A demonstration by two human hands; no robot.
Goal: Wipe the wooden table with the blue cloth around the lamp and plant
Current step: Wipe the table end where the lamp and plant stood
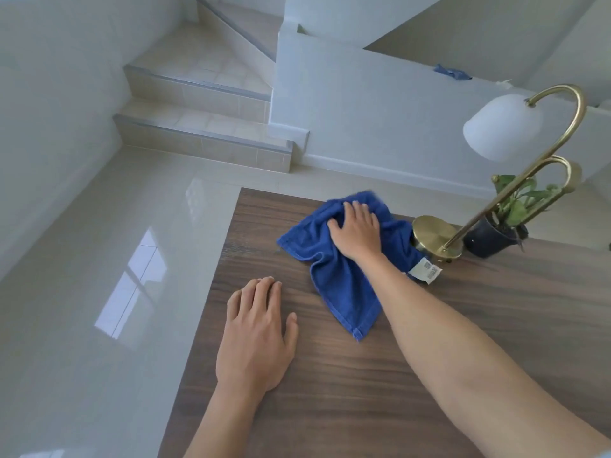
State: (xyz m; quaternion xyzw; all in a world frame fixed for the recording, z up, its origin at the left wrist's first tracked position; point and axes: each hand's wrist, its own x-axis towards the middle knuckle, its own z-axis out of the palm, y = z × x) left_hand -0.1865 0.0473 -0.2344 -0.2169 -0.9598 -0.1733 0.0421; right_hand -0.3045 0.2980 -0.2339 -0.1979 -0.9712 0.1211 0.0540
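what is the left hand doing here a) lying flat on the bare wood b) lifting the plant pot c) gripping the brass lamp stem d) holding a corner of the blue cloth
A: the left hand lies flat, fingers straight, on the wooden table, apart from the blue cloth, which only the right hand presses.

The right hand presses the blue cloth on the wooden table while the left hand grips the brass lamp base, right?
No: the head view shows the left hand lying flat on the brown wooden table, apart from the round brass lamp base. Otherwise right.
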